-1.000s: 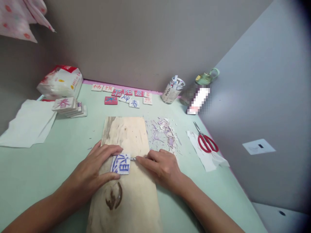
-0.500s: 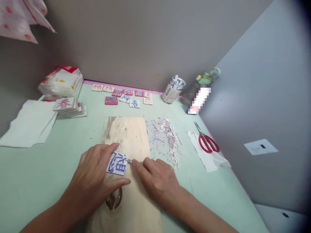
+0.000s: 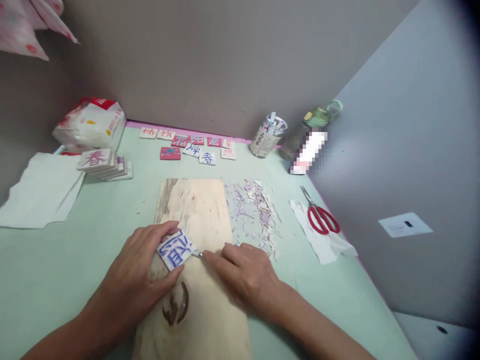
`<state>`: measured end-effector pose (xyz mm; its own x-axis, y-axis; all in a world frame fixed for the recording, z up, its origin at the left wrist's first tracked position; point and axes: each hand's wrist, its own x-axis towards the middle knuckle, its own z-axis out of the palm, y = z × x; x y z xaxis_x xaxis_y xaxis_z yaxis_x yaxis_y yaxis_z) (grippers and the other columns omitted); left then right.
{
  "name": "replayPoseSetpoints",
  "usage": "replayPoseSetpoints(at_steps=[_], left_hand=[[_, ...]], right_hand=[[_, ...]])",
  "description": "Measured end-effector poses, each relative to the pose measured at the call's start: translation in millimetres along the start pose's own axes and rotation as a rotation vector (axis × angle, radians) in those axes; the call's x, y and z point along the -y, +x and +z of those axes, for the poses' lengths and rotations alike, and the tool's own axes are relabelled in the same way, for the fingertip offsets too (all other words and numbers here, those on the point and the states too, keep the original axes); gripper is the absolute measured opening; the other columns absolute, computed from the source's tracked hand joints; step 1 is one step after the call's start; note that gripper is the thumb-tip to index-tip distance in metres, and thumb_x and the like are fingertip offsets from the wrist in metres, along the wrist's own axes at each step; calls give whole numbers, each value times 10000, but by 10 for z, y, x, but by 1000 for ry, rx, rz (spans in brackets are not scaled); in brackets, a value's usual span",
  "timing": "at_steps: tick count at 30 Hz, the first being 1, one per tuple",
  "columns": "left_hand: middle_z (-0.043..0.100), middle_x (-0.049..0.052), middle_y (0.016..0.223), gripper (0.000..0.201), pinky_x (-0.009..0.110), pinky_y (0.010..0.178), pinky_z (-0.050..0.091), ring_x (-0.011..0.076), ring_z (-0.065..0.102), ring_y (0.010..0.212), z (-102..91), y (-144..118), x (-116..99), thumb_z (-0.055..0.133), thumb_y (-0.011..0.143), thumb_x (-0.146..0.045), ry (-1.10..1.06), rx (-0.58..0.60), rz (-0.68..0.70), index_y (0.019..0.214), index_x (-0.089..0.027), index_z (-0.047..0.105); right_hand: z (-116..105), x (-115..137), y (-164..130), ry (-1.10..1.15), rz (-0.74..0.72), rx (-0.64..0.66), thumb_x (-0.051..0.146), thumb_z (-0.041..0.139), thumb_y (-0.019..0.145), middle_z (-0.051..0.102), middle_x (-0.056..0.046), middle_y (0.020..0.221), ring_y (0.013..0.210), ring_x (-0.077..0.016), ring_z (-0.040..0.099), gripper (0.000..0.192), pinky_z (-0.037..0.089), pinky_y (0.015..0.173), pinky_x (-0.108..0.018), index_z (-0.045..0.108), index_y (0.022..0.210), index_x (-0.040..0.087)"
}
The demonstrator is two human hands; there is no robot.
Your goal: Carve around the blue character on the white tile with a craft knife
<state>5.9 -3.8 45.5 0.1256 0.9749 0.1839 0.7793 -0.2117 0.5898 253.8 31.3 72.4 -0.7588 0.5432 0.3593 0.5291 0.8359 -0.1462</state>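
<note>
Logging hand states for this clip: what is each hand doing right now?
Left hand: closed on the white tile with blue character, holding it on the wooden board.
Right hand: closed on a thin metal-tipped tool at the tile's edge.

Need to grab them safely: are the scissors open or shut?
Shut: the scissors lie flat on white paper, red handle loops side by side, blades together in one point.

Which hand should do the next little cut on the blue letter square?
Probably the right hand: it grips the carving tool, whose tip touches the blue-lettered tile. The left hand pins that tile on the wooden board.
</note>
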Motion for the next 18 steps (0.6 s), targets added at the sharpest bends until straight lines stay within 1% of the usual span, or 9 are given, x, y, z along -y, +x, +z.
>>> replayPoseSetpoints(at_steps=[3, 7, 10, 13, 18], left_hand=[[552, 75, 1285, 526, 496, 997, 422, 304, 514, 1183, 13, 7, 0, 571, 899, -419, -4, -9, -1, 1371, -288, 382], [581, 45, 1264, 529, 491, 993, 430, 298, 535, 1171, 21, 21, 34, 650, 865, -447, -11, -19, -20, 1327, -318, 428], [592, 24, 1277, 578, 489, 990, 442, 298, 540, 1187, 6, 38, 76, 704, 835, -446, -60, 9, -65, 1334, -358, 425], [586, 9, 1296, 607, 500, 994, 443, 303, 527, 1207, -13, 54, 100, 726, 824, -431, -109, 63, -102, 1346, -396, 419], [576, 9, 1289, 554, 492, 1002, 436, 297, 515, 1210, -28, 58, 123, 689, 860, -420, -129, 92, -52, 1347, -403, 426]], right_hand=[[25, 17, 31, 11, -2, 0, 148, 444, 975, 563, 2, 732, 567, -144, 358, 308, 251, 525, -305, 616, 1230, 150], [39, 13, 68, 18, -19, 4, 119, 479, 923, 560, 3, 732, 570, -145, 353, 326, 260, 532, -307, 623, 1214, 150], [14, -17, 64, 53, -25, 18, 141, 478, 935, 573, 4, 748, 570, -142, 362, 316, 265, 531, -301, 622, 1214, 171], [-8, -49, 59, 82, -24, 16, 164, 464, 960, 585, 2, 756, 569, -137, 381, 293, 270, 530, -293, 627, 1203, 183], [8, -73, 101, 105, -43, 2, 168, 478, 961, 592, 4, 754, 566, -132, 401, 280, 283, 532, -292, 639, 1189, 188]])
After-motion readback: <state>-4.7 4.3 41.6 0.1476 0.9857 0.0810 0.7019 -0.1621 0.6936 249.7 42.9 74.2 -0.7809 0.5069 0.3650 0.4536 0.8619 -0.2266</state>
